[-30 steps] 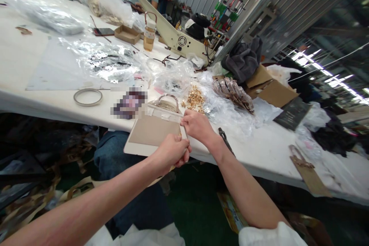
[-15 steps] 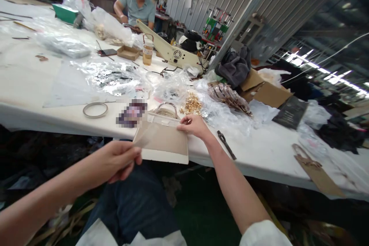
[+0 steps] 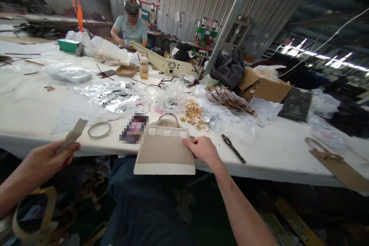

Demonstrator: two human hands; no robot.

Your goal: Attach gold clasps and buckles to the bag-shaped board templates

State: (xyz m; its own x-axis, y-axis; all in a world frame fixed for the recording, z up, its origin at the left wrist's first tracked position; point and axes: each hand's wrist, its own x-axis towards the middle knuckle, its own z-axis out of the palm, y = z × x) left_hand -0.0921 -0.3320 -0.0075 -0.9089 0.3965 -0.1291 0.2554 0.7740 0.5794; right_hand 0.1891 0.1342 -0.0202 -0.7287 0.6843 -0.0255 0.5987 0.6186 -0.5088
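My left hand [image 3: 49, 160], at the table's front edge on the left, pinches a flat greyish-beige strip [image 3: 75, 132] that points up and to the right. My right hand [image 3: 202, 148] grips the right edge of a beige bag panel [image 3: 165, 150], thumb on its face and fingers underneath. The panel has a pale border and a whitish band near its top. It overhangs the table edge above my lap. A curved handle [image 3: 169, 115] lies just behind its top edge. Left of the panel is a blurred-out dark item [image 3: 134, 128], and farther left a roll of tape [image 3: 99, 130].
Gold-coloured metal pieces [image 3: 193, 112] lie heaped behind the panel, among clear plastic bags [image 3: 227, 121]. A dark metal tool [image 3: 234, 149] is right of my hand. Further back stand a jar [image 3: 143, 68], a cream machine [image 3: 175, 67] and a cardboard box [image 3: 269, 90]. A co-worker [image 3: 131, 29] sits across the table.
My left hand has moved left, away from the panel, with the strip still in it. My right hand has shifted down along the panel's right edge. The camera view has tilted up.
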